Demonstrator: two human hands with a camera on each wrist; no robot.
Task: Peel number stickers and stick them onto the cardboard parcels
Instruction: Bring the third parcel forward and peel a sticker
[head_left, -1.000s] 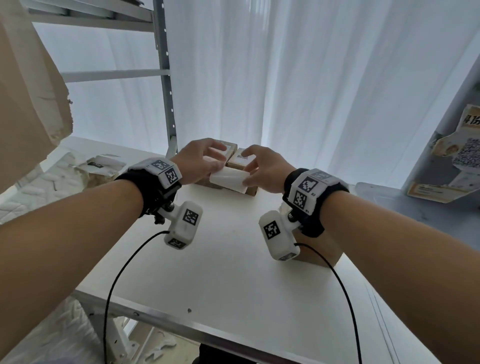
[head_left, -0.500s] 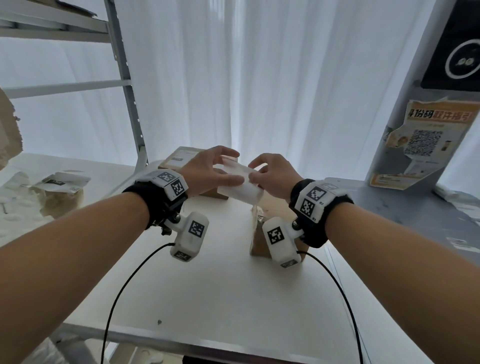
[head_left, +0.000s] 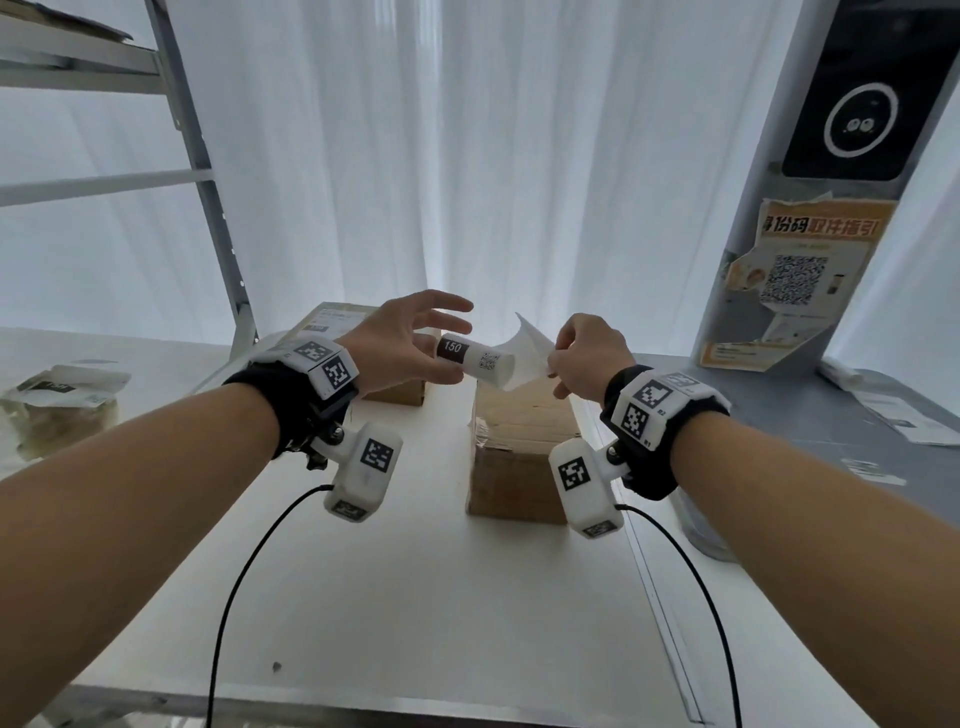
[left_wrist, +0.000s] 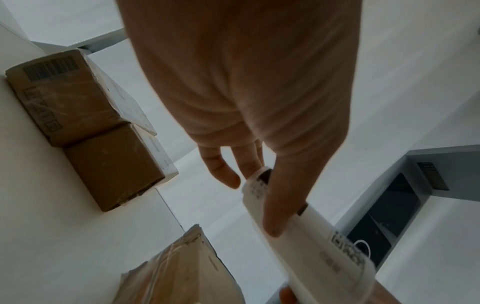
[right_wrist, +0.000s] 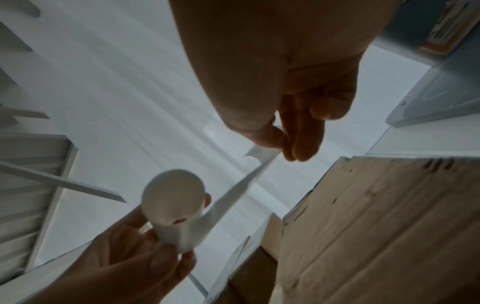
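Note:
My left hand (head_left: 410, 343) holds a white roll of number stickers (head_left: 475, 358) between thumb and fingers; a dark label reading 150 shows on it. The roll (left_wrist: 309, 232) runs under my left thumb in the left wrist view. My right hand (head_left: 582, 358) pinches the loose end of the strip (head_left: 524, 345), pulled off to the right; the right wrist view shows the strip (right_wrist: 244, 185) stretched from the roll (right_wrist: 172, 207) to my pinching fingertips (right_wrist: 283, 142). A cardboard parcel (head_left: 519, 452) stands on the white table (head_left: 415, 597) just below both hands. Two more parcels (left_wrist: 85, 123) sit behind.
A flat parcel (head_left: 332, 317) lies behind my left hand by the metal shelf post (head_left: 208, 171). A paper-wrapped packet (head_left: 57, 405) sits far left. A grey pillar with an orange QR poster (head_left: 789, 286) stands right, papers (head_left: 904, 410) on the grey surface beside it.
Both hands rose from the far parcels and drew apart. The right hand has pulled the strip's end off the roll, which now shows its 150 label. The view swung right.

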